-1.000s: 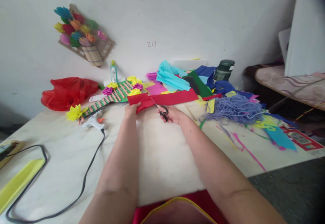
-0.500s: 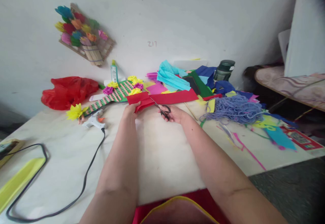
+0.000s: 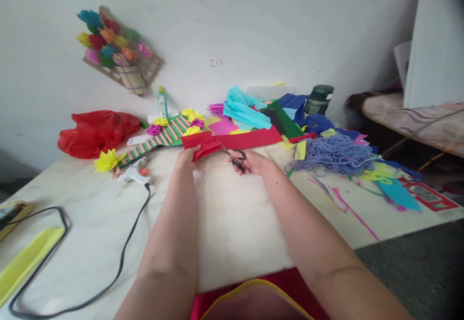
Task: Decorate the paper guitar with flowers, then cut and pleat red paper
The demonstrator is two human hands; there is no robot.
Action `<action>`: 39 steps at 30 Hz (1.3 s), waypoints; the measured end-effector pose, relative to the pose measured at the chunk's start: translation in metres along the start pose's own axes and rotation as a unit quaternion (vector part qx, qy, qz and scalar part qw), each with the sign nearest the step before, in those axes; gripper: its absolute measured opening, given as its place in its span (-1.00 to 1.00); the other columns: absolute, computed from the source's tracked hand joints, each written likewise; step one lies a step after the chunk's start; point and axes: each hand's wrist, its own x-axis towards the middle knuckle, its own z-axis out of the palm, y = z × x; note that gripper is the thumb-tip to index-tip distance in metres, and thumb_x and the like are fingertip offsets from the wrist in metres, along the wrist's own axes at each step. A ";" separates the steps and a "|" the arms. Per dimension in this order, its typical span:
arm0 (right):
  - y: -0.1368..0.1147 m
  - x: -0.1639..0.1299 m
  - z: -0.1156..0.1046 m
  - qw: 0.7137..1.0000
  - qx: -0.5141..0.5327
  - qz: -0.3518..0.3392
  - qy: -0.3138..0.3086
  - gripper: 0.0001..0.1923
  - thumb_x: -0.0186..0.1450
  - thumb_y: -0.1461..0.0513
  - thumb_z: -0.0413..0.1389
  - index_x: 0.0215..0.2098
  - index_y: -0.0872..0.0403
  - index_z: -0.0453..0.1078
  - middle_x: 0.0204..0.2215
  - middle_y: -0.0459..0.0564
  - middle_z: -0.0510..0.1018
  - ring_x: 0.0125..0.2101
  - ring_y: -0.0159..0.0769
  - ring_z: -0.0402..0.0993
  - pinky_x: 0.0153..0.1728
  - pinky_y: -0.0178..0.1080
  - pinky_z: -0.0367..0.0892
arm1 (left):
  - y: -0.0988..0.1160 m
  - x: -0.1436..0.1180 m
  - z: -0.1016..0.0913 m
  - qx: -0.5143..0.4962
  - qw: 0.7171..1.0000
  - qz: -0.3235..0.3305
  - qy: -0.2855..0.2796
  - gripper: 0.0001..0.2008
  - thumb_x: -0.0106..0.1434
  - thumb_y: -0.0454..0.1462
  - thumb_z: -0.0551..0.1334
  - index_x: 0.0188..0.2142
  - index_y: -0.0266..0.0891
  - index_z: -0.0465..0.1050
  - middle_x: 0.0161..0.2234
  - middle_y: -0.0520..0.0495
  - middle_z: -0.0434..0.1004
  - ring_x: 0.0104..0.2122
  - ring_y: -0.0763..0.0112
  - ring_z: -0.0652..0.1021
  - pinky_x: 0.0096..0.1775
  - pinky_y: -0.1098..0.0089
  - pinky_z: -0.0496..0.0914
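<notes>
Scissors (image 3: 235, 159), clamped in the right hand (image 3: 252, 163), point away-left at the red strip (image 3: 250, 139), long from left to right over the table (image 3: 232, 223), its left end pinched by fingers of the left hand (image 3: 187, 156).

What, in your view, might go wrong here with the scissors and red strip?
Black-handled metal scissors in the right hand point toward the left hand gripping the long red crepe-like strip; a slip might nick it. The white glue gun trails a thin black cord beside the left forearm, which could snag it.
</notes>
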 end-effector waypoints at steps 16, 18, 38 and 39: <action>-0.021 -0.017 0.010 0.812 -0.578 -0.030 0.077 -0.66 -0.01 0.02 0.21 -0.33 0.02 0.52 -0.47 -0.05 0.56 -0.47 -0.35 0.42 -0.52 -0.37 0.14 | -0.011 0.011 -0.007 -0.014 0.996 0.079 -0.023 -0.83 -0.06 -0.55 0.26 -0.45 -0.35 0.43 -0.46 -0.09 0.52 -0.50 0.41 0.53 -0.41 0.39 0.48; -0.026 -0.020 0.019 0.770 -0.629 -0.043 0.098 -0.72 0.02 0.06 0.18 -0.33 -0.01 0.52 -0.43 -0.04 0.57 -0.42 -0.31 0.43 -0.51 -0.36 0.13 | -0.012 0.011 -0.007 -0.011 0.996 0.086 -0.024 -0.83 -0.06 -0.55 0.26 -0.46 -0.35 0.43 -0.45 -0.09 0.52 -0.50 0.41 0.53 -0.39 0.38 0.49; -0.029 0.064 0.056 0.799 -0.519 -0.237 0.188 -0.52 0.32 0.30 -0.27 0.16 0.15 0.17 0.12 0.09 0.29 0.10 -0.25 0.19 0.08 -0.23 0.08 | -0.016 0.022 -0.012 0.079 0.995 0.065 -0.012 -0.81 -0.11 -0.50 0.30 -0.44 -0.34 0.43 -0.47 -0.11 0.52 -0.47 0.36 0.54 -0.37 0.36 0.47; -0.026 0.071 0.057 0.806 -0.511 -0.234 0.186 -0.50 0.32 0.30 -0.29 0.19 0.17 0.12 0.15 0.10 0.26 0.13 -0.26 0.16 0.10 -0.22 0.07 | -0.016 0.023 -0.012 0.089 0.994 0.069 -0.009 -0.81 -0.12 -0.49 0.30 -0.44 -0.34 0.43 -0.48 -0.10 0.52 -0.47 0.36 0.54 -0.37 0.37 0.46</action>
